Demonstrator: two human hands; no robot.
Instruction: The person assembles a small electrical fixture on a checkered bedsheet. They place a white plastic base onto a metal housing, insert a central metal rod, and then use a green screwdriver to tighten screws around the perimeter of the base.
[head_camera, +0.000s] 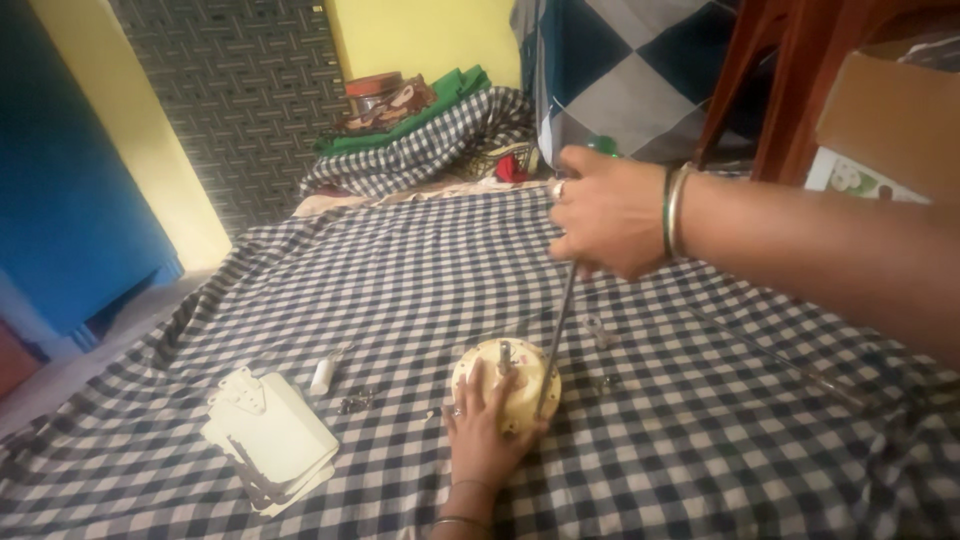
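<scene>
The left hand (482, 425) lies flat, fingers spread, pinning a round cream disc (506, 385) to the checked cloth (400, 290). Above it, the right hand (610, 215) has its grip closed round a screwdriver (556, 345), tip on the disc. The disc looks light, rigid and likely to slide; hold it at the rim.

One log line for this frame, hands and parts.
left hand: pressing round cream part flat on checked cloth | right hand: gripping screwdriver, tip on part | loose screws beside
</scene>
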